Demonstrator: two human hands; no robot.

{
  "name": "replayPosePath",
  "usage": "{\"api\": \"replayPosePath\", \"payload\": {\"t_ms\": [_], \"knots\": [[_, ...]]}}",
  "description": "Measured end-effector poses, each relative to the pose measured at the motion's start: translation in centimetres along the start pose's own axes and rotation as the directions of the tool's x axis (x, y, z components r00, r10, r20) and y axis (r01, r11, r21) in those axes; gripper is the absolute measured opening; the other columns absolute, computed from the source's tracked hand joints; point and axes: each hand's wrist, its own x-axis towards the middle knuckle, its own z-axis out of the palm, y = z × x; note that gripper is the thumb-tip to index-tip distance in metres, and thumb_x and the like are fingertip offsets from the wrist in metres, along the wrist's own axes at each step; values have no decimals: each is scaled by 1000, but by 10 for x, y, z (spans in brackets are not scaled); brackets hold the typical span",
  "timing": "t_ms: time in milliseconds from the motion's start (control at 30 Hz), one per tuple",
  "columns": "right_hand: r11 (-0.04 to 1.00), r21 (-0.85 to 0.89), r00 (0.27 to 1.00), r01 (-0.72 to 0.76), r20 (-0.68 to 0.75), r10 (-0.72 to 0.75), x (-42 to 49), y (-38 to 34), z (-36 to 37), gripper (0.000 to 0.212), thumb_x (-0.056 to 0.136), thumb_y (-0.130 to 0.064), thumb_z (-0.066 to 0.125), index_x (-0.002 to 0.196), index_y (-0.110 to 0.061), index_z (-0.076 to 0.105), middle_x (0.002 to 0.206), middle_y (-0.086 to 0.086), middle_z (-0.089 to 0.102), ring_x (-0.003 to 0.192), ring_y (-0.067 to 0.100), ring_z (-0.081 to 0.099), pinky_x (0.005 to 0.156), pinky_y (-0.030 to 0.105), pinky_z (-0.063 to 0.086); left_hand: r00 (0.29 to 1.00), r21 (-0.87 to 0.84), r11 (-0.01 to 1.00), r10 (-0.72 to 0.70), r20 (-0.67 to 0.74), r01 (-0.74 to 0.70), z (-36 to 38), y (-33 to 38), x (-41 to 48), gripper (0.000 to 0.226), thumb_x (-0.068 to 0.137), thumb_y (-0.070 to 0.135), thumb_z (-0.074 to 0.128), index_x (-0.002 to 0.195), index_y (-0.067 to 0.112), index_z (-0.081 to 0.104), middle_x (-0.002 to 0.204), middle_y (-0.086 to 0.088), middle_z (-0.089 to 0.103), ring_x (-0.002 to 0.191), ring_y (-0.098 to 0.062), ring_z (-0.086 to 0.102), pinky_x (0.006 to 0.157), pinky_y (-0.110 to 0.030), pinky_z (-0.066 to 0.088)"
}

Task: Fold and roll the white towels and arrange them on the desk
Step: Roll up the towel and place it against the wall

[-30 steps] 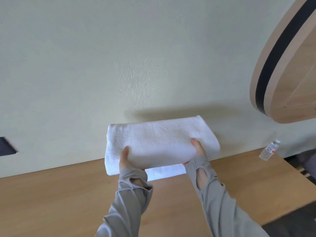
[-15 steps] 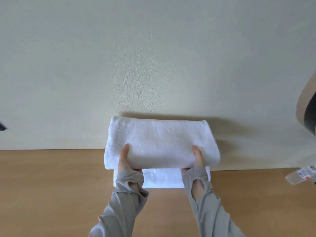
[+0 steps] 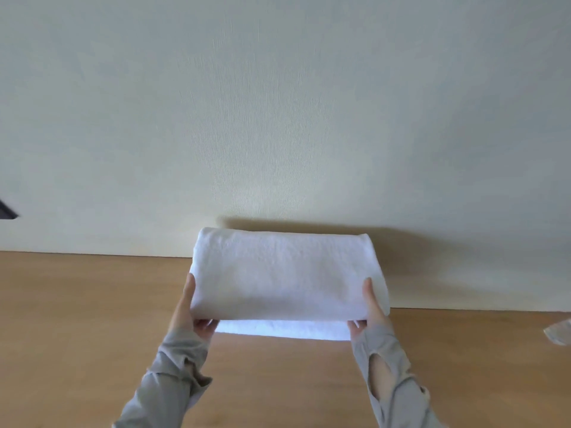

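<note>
A thick folded white towel (image 3: 287,273) is held level over the wooden desk (image 3: 92,319), close to the wall. My left hand (image 3: 191,310) grips its left end and my right hand (image 3: 370,310) grips its right end, thumbs on top and fingers underneath. Directly below it a second white towel (image 3: 284,330) lies flat on the desk; only its near strip shows. Whether the held towel touches the lower one I cannot tell.
The pale wall (image 3: 278,118) rises right behind the desk. A clear plastic bottle (image 3: 560,332) lies at the right edge of view. A dark object (image 3: 6,211) pokes in at the left edge on the wall.
The view has levelled and turned left; the round wooden panel has left the frame. The held towel has come lower, squarely over the towel on the desk, and my hands have slid out to its ends.
</note>
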Motion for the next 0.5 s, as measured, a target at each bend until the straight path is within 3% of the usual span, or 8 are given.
{"api": "replayPosePath", "payload": {"t_ms": [67,167,267,333,400,500], "knots": [[999,-35,1000,7,-11,-8,3,-13,-7,95,40,-59,80,118,-10,55,117,6,61,111,24,58,104,43,43,998,120,993,-1,65,-7,-3,16,1,66,58,53,77,107,13,62,113,-10,63,106,-23,60,95,-39,48],[983,-172,995,-56,69,69,11,-37,-5,77,46,-63,73,103,-14,61,112,5,64,98,20,61,99,41,45,995,400,917,-43,92,3,0,33,13,51,74,54,67,104,13,61,101,-6,64,90,-21,62,74,-35,53],[899,-425,971,-104,152,184,28,-59,3,89,60,-72,60,127,-15,52,129,10,56,115,29,55,104,48,40,993,575,817,-94,66,39,14,46,25,47,80,60,56,94,15,61,87,-5,67,81,-20,62,63,-37,53],[821,-565,974,-89,123,190,36,-64,8,98,64,-74,59,138,-13,41,136,12,49,122,32,50,107,51,36,992,632,773,-116,54,56,23,53,30,58,81,62,53,108,11,57,100,-9,65,92,-26,61,78,-40,50],[815,-578,995,-29,61,79,40,-64,10,89,73,-64,63,137,-7,40,131,16,52,117,35,53,103,51,40,996,677,735,-77,35,33,27,52,38,82,74,66,61,129,6,48,123,-14,56,113,-32,54,100,-45,41],[862,-496,995,101,45,-90,42,-63,8,56,81,-42,67,121,-5,56,105,13,66,94,33,64,90,47,51,992,720,687,121,25,-102,31,48,34,87,65,66,70,124,5,51,113,-10,57,103,-32,54,96,-42,41]]}}
